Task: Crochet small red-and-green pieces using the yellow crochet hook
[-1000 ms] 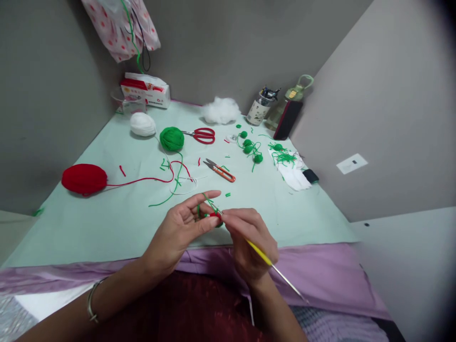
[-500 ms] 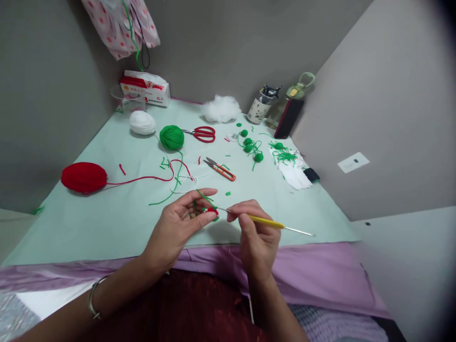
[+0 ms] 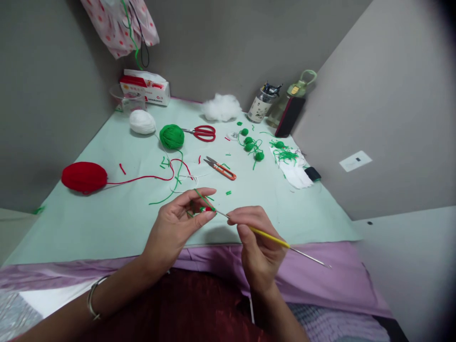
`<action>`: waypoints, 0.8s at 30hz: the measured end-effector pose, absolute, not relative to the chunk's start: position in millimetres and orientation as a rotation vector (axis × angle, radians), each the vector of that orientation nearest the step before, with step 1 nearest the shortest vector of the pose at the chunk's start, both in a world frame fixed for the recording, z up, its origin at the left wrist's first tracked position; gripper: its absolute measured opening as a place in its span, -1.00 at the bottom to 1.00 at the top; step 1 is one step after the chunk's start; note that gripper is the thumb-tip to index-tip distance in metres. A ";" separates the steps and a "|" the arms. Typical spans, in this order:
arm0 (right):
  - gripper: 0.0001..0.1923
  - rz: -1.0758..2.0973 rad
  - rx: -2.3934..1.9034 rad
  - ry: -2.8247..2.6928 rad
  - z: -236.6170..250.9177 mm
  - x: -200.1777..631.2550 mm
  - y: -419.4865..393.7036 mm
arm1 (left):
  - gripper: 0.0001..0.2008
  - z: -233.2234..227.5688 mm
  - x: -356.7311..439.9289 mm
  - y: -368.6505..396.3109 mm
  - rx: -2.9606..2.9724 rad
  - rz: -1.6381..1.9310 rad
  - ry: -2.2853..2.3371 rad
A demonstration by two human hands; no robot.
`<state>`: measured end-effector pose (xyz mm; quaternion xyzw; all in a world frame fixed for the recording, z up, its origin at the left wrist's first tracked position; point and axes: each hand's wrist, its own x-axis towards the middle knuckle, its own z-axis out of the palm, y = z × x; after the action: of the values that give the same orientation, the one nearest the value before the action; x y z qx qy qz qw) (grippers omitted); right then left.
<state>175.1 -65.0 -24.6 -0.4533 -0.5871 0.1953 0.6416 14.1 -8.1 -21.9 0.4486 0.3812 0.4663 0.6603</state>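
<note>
Yarn wound in a red ball [image 3: 84,177] lies at the left of the counter [image 3: 107,228], its strand trailing rightward. Farther back sit a white ball [image 3: 142,122] and then a green ball [image 3: 171,137]. In front of them, my left hand [image 3: 178,216] pinches a small red and green crocheted piece [image 3: 206,209] between thumb and fingers, green yarn [image 3: 204,196] running over the raised index finger. Beyond the piece lie red-handled scissors [image 3: 204,127] and, nearer me, orange snips [image 3: 225,173]. My right hand [image 3: 261,249] has its fingers closed around the yellow grip of a crochet hook [image 3: 272,238], whose thin metal tip meets the piece. Behind that hand rest small green balls [image 3: 249,147]; farther right, green scraps [image 3: 287,155] lie on a white sheet [image 3: 297,177].
</note>
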 end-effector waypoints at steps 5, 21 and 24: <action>-0.62 0.274 -1.063 -1.457 -27.3 170.1 -70.7 | -0.75 -23.4 14.9 -9.3 1.014 1.058 0.855; -0.69 0.272 -1.058 -1.356 -34.3 168.7 -71.5 | -0.60 -15.3 17.6 -11.4 0.813 0.966 0.769; -0.60 0.160 -1.058 -1.426 -40.0 165.4 -72.4 | -0.67 -15.3 19.0 -11.5 0.804 0.969 0.786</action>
<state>165.4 -72.4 -40.0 -0.4617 -0.6222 0.0696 0.6283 19.0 -11.5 -15.3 0.3663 0.3581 0.4413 0.7368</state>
